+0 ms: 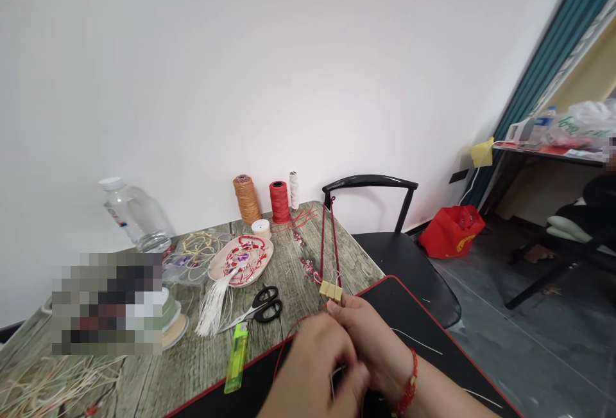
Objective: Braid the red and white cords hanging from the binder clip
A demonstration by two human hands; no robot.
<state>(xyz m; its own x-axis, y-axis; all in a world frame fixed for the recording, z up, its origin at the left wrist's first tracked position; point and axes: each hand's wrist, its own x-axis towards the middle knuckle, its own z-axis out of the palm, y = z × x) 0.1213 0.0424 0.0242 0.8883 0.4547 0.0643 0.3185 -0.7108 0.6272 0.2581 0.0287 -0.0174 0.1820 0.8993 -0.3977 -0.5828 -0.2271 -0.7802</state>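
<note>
My left hand (320,357) is blurred, its fingers curled in front of my right hand. A pale thread (332,383) shows between its fingers and thumb. My right hand (368,328), with a red braided bracelet (411,386) at the wrist, pinches cord just below a gold binder clip (331,291). Exactly what lies between those fingertips is partly hidden. Two dark red cord strands (335,238) run from the clip up to the chair back. A thin red cord (283,344) curves from the hands to the left.
Black scissors (267,305) and a green lighter (235,360) lie left of the hands. Behind them are a pink plate (264,264) with red-and-white cords, a white tassel (215,305), thread spools (279,203) and a bottle (132,212). A black chair (399,257) stands beyond the black mat (392,302).
</note>
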